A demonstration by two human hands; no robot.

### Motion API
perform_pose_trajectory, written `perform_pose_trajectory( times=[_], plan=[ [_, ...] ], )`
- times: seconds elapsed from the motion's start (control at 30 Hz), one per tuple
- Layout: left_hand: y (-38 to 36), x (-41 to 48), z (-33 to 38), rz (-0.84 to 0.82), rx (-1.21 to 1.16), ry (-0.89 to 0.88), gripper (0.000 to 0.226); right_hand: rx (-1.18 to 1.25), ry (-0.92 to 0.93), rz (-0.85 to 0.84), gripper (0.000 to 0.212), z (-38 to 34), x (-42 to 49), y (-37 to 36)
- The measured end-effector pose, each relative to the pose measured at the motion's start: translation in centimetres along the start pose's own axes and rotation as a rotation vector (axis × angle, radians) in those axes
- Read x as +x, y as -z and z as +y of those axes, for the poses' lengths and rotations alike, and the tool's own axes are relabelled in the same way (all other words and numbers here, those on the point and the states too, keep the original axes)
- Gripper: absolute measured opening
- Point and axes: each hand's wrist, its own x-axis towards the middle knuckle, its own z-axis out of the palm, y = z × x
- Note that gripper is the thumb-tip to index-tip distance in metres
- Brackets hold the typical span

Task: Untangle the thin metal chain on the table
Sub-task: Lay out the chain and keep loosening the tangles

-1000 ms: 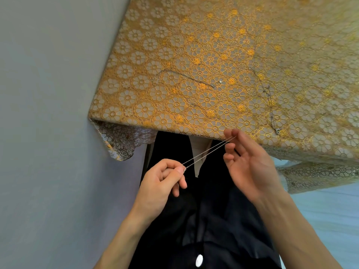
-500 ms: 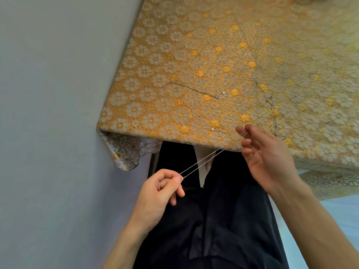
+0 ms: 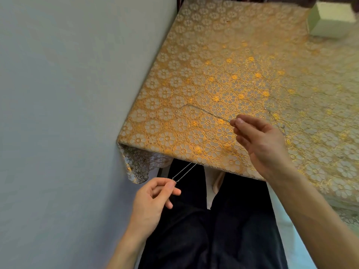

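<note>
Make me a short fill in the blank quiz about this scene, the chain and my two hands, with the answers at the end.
1. From the left hand, the thin chain stretches toward the table edge as ___ side-by-side strands.
2. The right hand is above the tablecloth, which is patterned with ___.
3. The pale green box stands at the table's far ___ side.

Answers: two; flowers; right.
</note>
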Motion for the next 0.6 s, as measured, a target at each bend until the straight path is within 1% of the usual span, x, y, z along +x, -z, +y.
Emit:
perform_pose_trajectory(
  times=[0.1,0.2,0.33,0.47,0.6],
  plan=[
    [0.8,1.0,0.8,0.084,-0.005,-0.006,0.011,-0.024,0.029,-0.046,0.011,-1.0,1.7,-2.2],
    [1.9,2.7,1.8,0.173,0.025,-0.049,0.010,-0.080,0.057,-0.111,0.014,-2.2,3.4,-4.7],
    [3.9,5.9,3.1,0.320,0.101,-0.100,0.006,-0.210,0.158,-0.191,0.016,-3.3,6.1,-8.5],
    [4.8,8.4,4.2,0.412,0.144,-0.130,0.002,-0.294,0.241,-0.223,0.014,-3.9,9.1,-12.2],
    [4.3,9.8,5.1,0.527,0.300,-0.112,0.007,-0.473,0.378,-0.234,0.013,-4.4,12.1,-15.3]
  ],
)
